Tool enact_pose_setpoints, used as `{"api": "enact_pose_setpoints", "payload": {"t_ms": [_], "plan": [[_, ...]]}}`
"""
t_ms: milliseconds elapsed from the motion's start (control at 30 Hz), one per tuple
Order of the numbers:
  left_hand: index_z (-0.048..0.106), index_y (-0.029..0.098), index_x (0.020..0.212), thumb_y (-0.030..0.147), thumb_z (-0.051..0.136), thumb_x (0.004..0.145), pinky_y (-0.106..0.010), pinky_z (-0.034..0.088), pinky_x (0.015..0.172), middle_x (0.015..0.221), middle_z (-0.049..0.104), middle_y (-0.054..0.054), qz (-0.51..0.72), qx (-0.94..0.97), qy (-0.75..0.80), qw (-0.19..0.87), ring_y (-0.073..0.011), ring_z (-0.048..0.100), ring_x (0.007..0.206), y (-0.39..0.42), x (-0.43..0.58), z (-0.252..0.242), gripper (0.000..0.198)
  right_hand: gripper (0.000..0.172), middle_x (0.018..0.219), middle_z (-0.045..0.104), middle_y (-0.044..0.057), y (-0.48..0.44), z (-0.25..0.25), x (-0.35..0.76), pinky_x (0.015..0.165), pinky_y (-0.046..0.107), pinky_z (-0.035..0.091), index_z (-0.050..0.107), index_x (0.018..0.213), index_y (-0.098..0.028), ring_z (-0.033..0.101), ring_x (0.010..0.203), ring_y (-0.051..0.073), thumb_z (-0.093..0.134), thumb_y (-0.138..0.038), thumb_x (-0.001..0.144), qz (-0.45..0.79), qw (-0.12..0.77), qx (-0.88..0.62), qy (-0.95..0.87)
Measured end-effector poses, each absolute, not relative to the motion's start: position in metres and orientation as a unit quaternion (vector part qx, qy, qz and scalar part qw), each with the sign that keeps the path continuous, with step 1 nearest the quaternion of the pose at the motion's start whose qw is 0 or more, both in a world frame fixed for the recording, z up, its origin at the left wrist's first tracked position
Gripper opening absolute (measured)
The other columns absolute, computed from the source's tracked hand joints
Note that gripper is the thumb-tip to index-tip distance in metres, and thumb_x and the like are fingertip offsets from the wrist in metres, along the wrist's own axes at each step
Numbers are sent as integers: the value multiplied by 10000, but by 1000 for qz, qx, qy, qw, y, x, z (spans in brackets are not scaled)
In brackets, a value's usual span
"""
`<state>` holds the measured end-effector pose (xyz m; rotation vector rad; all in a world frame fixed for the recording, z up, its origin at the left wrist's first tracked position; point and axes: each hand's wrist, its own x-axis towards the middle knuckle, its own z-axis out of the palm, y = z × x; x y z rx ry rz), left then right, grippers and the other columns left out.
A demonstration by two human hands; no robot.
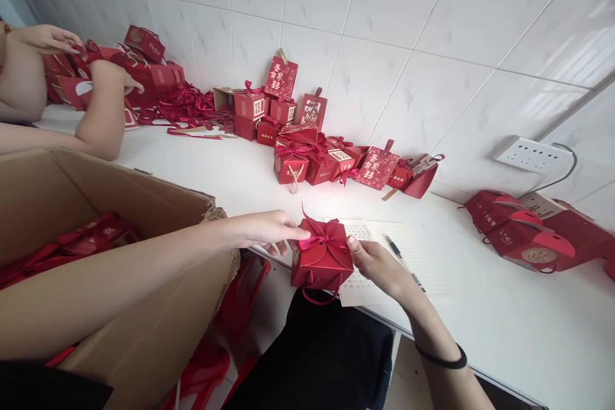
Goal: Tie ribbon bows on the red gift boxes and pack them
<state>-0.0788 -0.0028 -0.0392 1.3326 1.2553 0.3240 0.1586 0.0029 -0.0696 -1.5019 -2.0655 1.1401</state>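
A red gift box (pixel 321 262) with a ribbon bow (pixel 327 238) on its folded top is held between my two hands at the table's front edge. My left hand (pixel 269 230) is at its left side, with the thumb on the top near the bow and the other fingers partly hidden behind the box. My right hand (pixel 379 266) grips the right side, thumb at the top corner. A twisted cord handle (pixel 321 298) hangs down the front. Under and beside the box lie written paper sheets (pixel 358 295) with a pen (pixel 404 262).
Red gift boxes (pixel 291 166) are piled along the tiled wall, beside loose ribbons (pixel 187 106). Another person's hands (pixel 118 77) work at the far left. An open cardboard box (pixel 158 282) stands left of me. More boxes (pixel 528 237) sit right, below a power strip (pixel 532 154).
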Motion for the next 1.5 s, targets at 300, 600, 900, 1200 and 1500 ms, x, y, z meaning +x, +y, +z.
{"api": "enact_pose_setpoints", "payload": {"t_ms": [300, 600, 900, 1200, 1500], "plan": [[573, 149, 759, 611, 626, 664, -259, 416, 656, 823, 608, -16, 118, 640, 518, 555, -118, 563, 703, -1, -81, -42, 474, 540, 539, 381, -37, 5, -73, 164, 533, 253, 244, 401, 563, -190, 309, 531, 104, 575, -679, 711, 501, 225, -462, -696], [520, 165, 673, 628, 661, 607, -261, 411, 671, 707, 567, 16, 78, 661, 475, 575, -125, 550, 703, 7, -89, -48, 489, 485, 563, 419, -37, 10, -94, 164, 561, 232, 269, 444, 573, -171, 331, 550, 89, 715, -556, 687, 654, 306, -375, -581], [519, 174, 700, 586, 649, 650, -241, 388, 682, 747, 541, 16, 50, 674, 441, 590, -121, 527, 744, 11, -92, -45, 435, 452, 550, 426, -44, 11, -104, 169, 527, 191, 318, 448, 554, -161, 377, 517, 67, 799, -433, 638, 735, 338, -341, -479], [526, 179, 713, 491, 591, 730, -236, 367, 681, 787, 565, 8, 50, 725, 424, 541, -129, 523, 787, 17, -95, -50, 320, 450, 553, 393, -42, 3, -116, 168, 492, 185, 318, 425, 555, -168, 355, 505, 68, 770, -430, 677, 709, 382, -338, -488], [513, 187, 978, 644, 589, 679, -301, 437, 793, 1127, 597, -85, 152, 669, 529, 500, -230, 561, 1043, -2, -85, -34, 552, 334, 1019, 563, 38, -1, -115, 169, 864, 334, 463, 567, 917, -238, 527, 1026, 206, 598, -549, 801, 575, 470, -357, -567]]}}
